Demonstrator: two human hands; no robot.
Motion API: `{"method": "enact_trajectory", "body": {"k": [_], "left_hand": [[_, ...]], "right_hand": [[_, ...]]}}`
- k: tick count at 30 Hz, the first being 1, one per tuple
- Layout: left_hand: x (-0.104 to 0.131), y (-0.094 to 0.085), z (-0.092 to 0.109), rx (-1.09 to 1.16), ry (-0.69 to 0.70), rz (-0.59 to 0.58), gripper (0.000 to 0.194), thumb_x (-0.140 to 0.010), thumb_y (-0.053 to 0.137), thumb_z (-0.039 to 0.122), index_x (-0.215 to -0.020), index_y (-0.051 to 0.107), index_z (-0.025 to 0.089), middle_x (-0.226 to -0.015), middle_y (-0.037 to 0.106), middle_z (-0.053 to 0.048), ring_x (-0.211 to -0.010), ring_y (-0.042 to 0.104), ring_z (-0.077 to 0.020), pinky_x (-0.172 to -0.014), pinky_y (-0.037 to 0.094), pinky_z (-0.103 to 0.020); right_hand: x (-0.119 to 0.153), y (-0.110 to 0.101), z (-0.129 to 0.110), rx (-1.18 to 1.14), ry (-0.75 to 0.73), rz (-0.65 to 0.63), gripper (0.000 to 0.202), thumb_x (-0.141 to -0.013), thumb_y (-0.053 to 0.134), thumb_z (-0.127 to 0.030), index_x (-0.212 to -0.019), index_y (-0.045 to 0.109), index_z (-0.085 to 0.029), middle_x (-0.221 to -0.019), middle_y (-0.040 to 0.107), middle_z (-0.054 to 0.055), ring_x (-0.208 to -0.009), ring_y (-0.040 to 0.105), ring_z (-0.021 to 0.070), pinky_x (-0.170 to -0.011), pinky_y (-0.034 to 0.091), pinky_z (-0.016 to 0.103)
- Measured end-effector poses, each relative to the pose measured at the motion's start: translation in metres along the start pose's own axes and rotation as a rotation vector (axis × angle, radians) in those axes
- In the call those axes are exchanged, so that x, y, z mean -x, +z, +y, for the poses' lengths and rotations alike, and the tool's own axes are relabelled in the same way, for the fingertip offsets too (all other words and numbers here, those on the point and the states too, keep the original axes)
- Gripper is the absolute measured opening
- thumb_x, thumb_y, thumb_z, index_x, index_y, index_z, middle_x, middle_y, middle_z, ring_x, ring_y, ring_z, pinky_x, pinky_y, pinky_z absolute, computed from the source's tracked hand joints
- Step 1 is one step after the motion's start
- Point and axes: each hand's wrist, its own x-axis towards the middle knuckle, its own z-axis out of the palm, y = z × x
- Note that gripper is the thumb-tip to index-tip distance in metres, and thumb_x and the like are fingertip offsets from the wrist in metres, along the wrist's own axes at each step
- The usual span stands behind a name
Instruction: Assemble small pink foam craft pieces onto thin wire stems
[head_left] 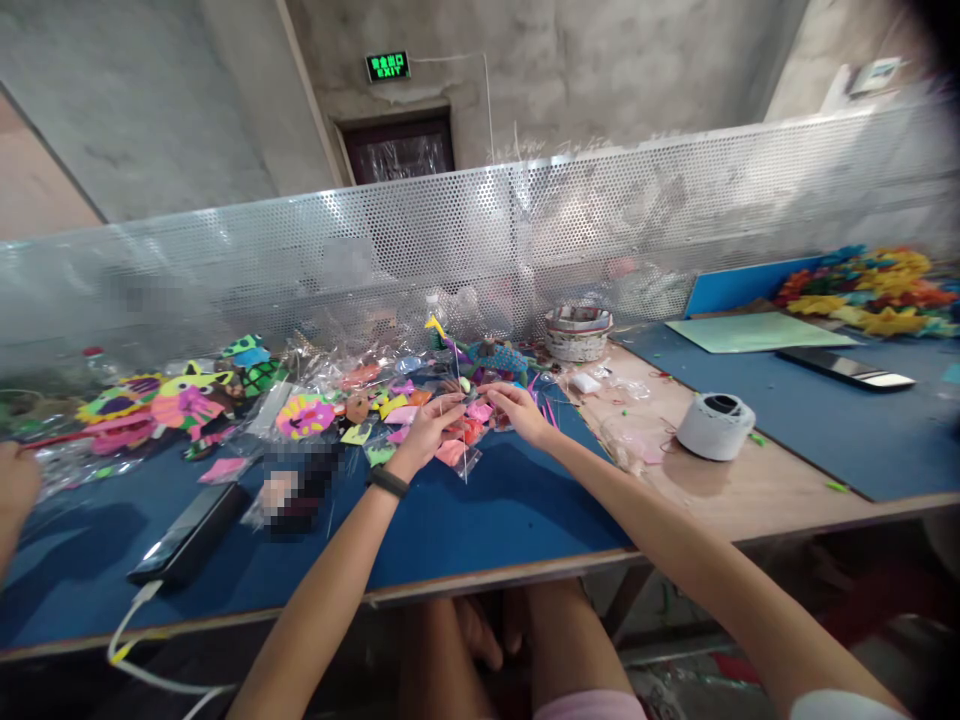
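Observation:
Over the middle of the blue table mat, my left hand point(426, 436) and my right hand point(520, 412) face each other with fingertips pinched. A small pale green piece point(465, 385) shows between them, beside a thin pale line like a thread or wire. What exactly the fingers grip is too small to tell. Below and around my hands lie pink and orange foam pieces point(451, 453), some in a clear plastic bag point(468, 466). Just behind is a blue dotted and purple craft figure point(495, 358) with a yellow tip.
Colourful foam figures point(193, 400) and clear wrappers spread to the left, near another person's hand point(13, 490). A phone point(187, 535) with a white cable lies at the front left. To the right are a basket point(577, 335), a white thread spool point(715, 428) and another phone point(844, 369).

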Motion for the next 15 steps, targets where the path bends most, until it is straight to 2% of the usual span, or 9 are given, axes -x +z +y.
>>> {"method": "enact_trajectory", "body": {"k": [8,15], "left_hand": [[0.0034,0.0036,0.0028,-0.042,-0.016,0.016,0.046,-0.070,0.085,0.030,-0.110,0.068,0.017,-0.083,0.072,-0.002,-0.061,0.068,-0.0110,-0.054,0.054,-0.019],[0.0020,0.0010,0.0013,-0.061,-0.015,0.012,0.047,-0.069,0.086,0.033,-0.109,0.068,0.017,-0.090,0.073,-0.005,-0.063,0.069,-0.0132,-0.057,0.056,-0.023]], "right_hand": [[-0.0013,0.0010,0.0054,0.067,-0.086,-0.039,0.037,-0.090,0.055,-0.048,-0.106,0.070,-0.018,-0.090,0.072,0.005,-0.051,0.060,0.0095,-0.041,0.046,0.020],[-0.0011,-0.0001,0.0103,0.101,-0.144,-0.045,0.035,-0.089,0.059,-0.048,-0.107,0.070,-0.020,-0.086,0.070,0.005,-0.053,0.058,0.0109,-0.044,0.048,0.022]]}}
